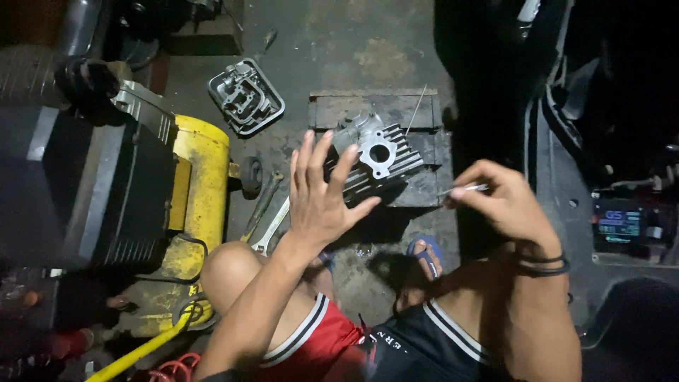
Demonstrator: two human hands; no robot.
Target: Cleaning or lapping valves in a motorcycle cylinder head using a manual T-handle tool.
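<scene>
Red and black shorts [368, 343] sit nearest the lens, knees spread above a stained concrete floor [368, 49]. Left hand [320, 192] is spread wide, fingers apart, gripping nothing, hovering just in front of a finned metal cylinder block [378, 159]. Right hand [503, 201] has thumb and fingers pinched together on a thin silvery rod [463, 189] pointing left toward the block. That block rests on a flat wooden plank [375, 106] at the centre. Left of it lie two wrenches [265, 212], and farther off a grey engine cover [246, 95] beside a yellow machine [201, 184].
</scene>
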